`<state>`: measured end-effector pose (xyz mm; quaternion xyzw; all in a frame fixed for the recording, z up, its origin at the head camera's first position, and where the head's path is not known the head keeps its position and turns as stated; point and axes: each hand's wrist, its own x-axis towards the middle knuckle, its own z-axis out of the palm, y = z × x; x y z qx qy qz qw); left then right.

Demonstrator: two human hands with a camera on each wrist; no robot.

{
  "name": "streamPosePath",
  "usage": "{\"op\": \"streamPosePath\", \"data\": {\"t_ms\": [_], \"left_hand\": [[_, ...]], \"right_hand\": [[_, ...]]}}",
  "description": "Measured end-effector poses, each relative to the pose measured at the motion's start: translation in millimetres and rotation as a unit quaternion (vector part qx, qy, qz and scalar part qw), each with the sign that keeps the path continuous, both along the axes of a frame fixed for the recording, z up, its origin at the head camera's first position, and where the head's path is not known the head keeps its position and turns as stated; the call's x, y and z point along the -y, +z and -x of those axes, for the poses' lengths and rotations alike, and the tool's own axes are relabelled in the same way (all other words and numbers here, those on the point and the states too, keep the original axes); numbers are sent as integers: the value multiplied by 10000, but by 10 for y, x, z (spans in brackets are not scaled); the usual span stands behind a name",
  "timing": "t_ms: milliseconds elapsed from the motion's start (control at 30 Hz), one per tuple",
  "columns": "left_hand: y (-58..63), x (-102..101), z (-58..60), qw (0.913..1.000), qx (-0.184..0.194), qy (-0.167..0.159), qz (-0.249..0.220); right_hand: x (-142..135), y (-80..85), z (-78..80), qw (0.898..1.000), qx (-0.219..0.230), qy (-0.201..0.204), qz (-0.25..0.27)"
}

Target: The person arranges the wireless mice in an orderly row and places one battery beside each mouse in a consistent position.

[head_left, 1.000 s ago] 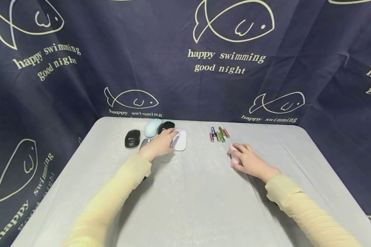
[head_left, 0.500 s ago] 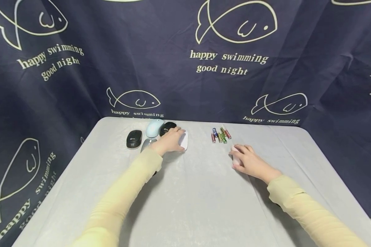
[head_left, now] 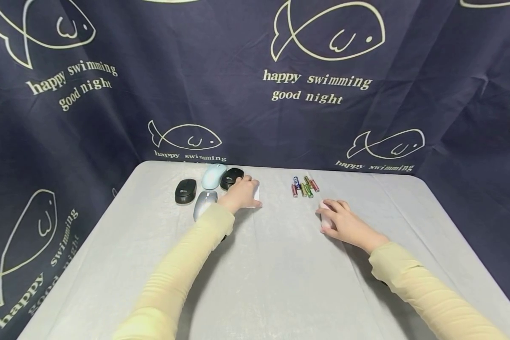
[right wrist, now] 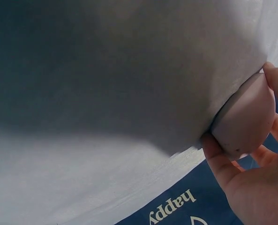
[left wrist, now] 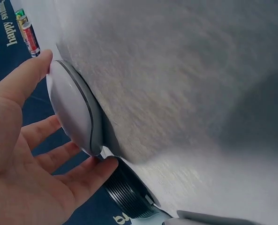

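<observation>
My left hand (head_left: 241, 193) lies over a white mouse (left wrist: 75, 105) at the back of the table, thumb at one end and fingers round the far side. In the head view that mouse is mostly hidden under the hand. Farther right, my right hand (head_left: 343, 222) grips a pale pink mouse (right wrist: 249, 115) resting on the tabletop, with thumb and fingers at its opposite sides. Just left of the left hand sits a black mouse (head_left: 231, 178), and a grey mouse (head_left: 205, 205) lies by the left wrist.
A light blue mouse (head_left: 214, 176) and another black mouse (head_left: 185, 191) stand at the back left. Between the hands, toward the back, lies a loose group of several small batteries (head_left: 304, 187). Dark blue printed cloth (head_left: 246, 118) hangs behind the grey-white table (head_left: 280, 283).
My left hand has slid right, from the white mouse's left side to over it, covering most of it. The right hand keeps its place on the pink mouse. The head view has shifted slightly.
</observation>
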<state>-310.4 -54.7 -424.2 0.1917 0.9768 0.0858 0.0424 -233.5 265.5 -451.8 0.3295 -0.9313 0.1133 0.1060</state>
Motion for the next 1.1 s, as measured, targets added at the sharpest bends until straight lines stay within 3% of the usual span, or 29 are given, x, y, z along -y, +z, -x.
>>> {"op": "streamPosePath", "data": {"t_ms": [600,900,1100], "left_hand": [[36,-42,-36,9994,141,301,-94],[12,-43,-71,9993,-21,288,-217],[-8,-69,-50,9990,86,424,-138]], "right_hand": [[-20,54,54,9997,176,161,-102],[-33,43,62,9994,-76,326,4],[-33,12,54,9995,-138,290,60]]}}
